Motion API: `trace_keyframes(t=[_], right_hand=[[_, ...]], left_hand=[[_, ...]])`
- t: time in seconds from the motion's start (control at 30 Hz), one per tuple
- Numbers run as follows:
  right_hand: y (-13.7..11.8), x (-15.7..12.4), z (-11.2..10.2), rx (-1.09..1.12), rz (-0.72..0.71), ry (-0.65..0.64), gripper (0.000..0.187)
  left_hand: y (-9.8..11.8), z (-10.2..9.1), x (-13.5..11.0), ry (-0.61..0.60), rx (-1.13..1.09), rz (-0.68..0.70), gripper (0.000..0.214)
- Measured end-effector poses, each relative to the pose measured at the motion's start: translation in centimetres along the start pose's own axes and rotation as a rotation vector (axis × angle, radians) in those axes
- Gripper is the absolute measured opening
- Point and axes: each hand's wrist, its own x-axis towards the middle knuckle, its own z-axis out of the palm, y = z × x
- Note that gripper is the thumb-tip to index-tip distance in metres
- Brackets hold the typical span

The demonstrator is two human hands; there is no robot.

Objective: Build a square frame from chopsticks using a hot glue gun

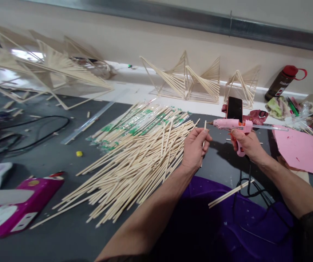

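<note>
My left hand (pixel 197 146) pinches a thin wooden stick (pixel 205 124) near its upper end, holding it upright. Around the handle of a pink hot glue gun (pixel 229 124) my right hand (pixel 246 141) is closed. The gun's nozzle points left and meets or nearly meets the tip of the stick; I cannot tell which. A clear glue stick (pixel 271 127) juts out of the gun's back. Just left of my left hand lies a large heap of loose wooden sticks (pixel 134 171), with plastic-wrapped chopsticks (pixel 142 122) behind it.
Twisted stick frames (pixel 202 82) stand along the wall, with bigger ones (pixel 50 72) at left. A phone (pixel 235 108), bottle (pixel 282 83) and pink sheet (pixel 300 151) sit at right. Two sticks (pixel 230 194) and the gun's cord (pixel 252 194) lie over purple cloth (pixel 208 225). A magenta device (pixel 33 200) is front left.
</note>
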Motion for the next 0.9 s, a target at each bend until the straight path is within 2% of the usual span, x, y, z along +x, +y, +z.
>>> trace_keyframes(t=[0.53,0.67,0.9], right_hand=[[-0.02,0.11,0.09,0.064,0.017,0.04,0.059],[-0.19,0.02,0.18,0.068,0.019,0.058,0.059],[-0.07,0.03,0.22,0.073,0.022,0.03,0.057]], left_hand=[[-0.16,0.02,-0.16,-0.027,0.022,-0.003,0.03],[-0.11,0.03,-0.05,0.001,0.001,-0.003,0.031],[0.0,0.02,-0.02,-0.002,0.0,-0.015,0.032]])
